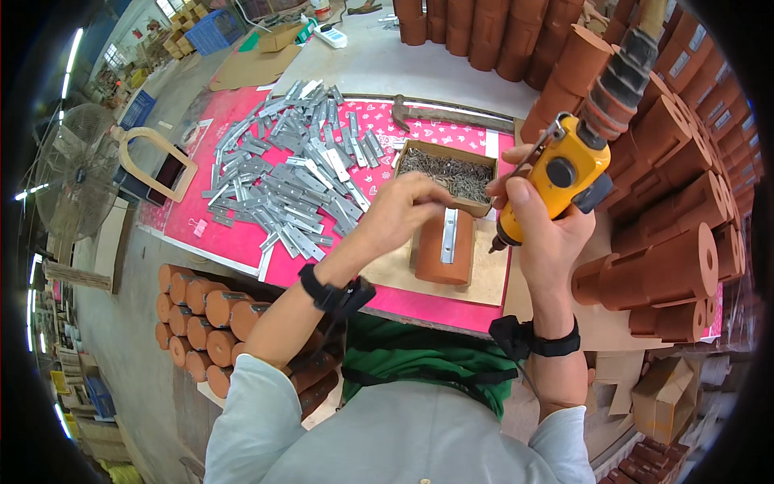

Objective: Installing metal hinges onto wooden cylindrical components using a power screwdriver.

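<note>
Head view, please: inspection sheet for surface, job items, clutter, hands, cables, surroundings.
Surface: pink patterned sheet, wooden board on it.
Job items: reddish-brown cylinder on the board, metal plate along its top; fastener box beyond.
Clutter: loose pile of metal plates at left; hammer behind the box.
Hands: right hand grips yellow power tool; left hand at the plate's far end, contact unclear.
Cables: ridged sleeve at the tool's upper end; cable unconfirmed.
Surroundings: stacked cylinders both sides; fan at left.

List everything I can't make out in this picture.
Head view:
Left hand: whether it pinches anything is too small to tell.
Yellow tool: grip covered by the right hand.
Brown cylinder: far end partly behind the left hand.
Metal pieces in the box: individually too small.
</note>
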A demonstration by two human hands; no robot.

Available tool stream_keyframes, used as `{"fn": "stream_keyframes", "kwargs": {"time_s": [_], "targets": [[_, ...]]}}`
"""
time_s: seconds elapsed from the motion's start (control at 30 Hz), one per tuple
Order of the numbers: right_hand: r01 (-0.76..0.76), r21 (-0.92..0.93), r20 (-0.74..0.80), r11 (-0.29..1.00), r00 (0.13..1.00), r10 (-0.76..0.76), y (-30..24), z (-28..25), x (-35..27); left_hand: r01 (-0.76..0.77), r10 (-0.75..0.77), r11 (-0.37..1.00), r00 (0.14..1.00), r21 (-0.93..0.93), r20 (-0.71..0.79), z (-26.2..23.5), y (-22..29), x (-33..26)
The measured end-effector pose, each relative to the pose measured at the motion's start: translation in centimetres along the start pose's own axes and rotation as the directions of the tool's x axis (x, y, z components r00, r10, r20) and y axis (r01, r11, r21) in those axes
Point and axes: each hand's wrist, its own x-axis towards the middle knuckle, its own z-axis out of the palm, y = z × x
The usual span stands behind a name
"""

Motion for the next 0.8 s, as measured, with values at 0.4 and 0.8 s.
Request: {"fn": "stream_keyframes", "kwargs": {"time_s": [0.4,0.8], "targets": [[0.010,0.199,0.048,0.980,0.999,-0.020,-0.9,3.4,0.5,0.063,-0.077,0.962,0.996,-0.267,-0.045,2.8,2.4,-4.5],[0.039,0.209,0.016,0.977,0.999,-0.043,-0.7,4.1,0.4,0.126,-0.142,0.931,0.990,-0.342,-0.022,2.9,2.7,-4.6]]}}
